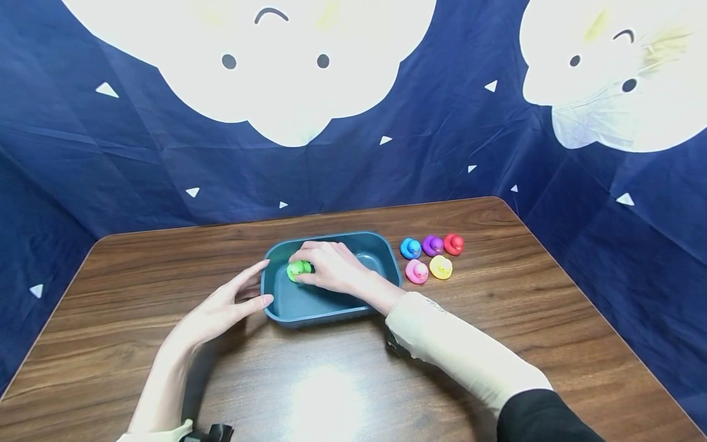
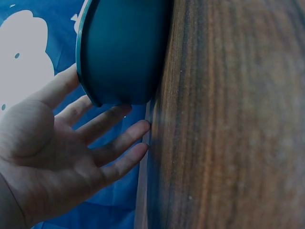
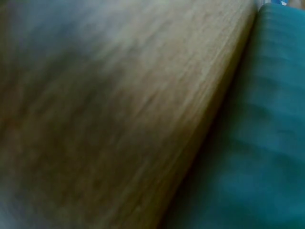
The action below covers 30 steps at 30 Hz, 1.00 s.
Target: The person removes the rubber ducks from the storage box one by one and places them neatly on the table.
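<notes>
A teal rectangular bin (image 1: 309,316) stands on the table. Inside it, toward its left end, my right hand (image 1: 331,268) pinches a green rubber duck (image 1: 297,269) between thumb and fingers. Spread fingers and thumb of my left hand (image 1: 212,312) touch the bin's left end at the rim. In the left wrist view, the left hand (image 2: 57,148) has its fingers stretched out beside the bin's outer wall (image 2: 124,52). The right wrist view is blurred and shows the bin's side (image 3: 257,143), with the right hand out of sight.
Right of the bin sit a blue duck (image 1: 410,248), a purple duck (image 1: 432,245), a red duck (image 1: 453,244), a pink duck (image 1: 417,271) and a yellow duck (image 1: 441,267). The wooden table (image 1: 442,344) ends at a blue curtain (image 1: 331,172) with white clouds.
</notes>
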Tool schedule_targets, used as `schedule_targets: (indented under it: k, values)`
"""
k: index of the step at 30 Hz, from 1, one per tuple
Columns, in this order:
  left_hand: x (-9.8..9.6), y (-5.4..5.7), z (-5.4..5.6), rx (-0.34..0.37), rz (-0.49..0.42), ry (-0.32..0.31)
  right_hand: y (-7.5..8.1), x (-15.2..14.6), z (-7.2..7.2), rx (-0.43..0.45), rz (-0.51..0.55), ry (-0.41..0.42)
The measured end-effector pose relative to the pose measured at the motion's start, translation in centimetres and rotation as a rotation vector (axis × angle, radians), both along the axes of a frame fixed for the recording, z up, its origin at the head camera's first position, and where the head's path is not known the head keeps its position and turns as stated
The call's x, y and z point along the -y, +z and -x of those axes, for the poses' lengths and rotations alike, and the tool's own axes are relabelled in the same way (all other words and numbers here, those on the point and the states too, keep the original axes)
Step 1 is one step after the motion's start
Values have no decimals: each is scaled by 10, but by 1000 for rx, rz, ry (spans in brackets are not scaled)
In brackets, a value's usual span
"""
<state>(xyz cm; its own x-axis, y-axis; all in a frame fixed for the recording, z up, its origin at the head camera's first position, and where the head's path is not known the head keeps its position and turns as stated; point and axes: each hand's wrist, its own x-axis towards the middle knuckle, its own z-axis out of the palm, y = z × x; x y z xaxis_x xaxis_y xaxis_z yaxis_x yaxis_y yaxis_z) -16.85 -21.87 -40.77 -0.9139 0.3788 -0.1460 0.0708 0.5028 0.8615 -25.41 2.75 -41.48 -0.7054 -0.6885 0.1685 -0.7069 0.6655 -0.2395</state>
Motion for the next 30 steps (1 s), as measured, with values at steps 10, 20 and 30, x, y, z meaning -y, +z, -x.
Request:
schedule_targets:
  k: [10, 20, 30]
  values:
    - [0, 0, 0, -3, 11, 5, 1, 0, -1, -24, -5, 3]
    - [0, 0, 0, 2, 10, 8, 4, -2, -1, -30, -14, 1]
    - [1, -1, 1, -11, 21, -5, 9, -5, -5, -1, 0, 11]
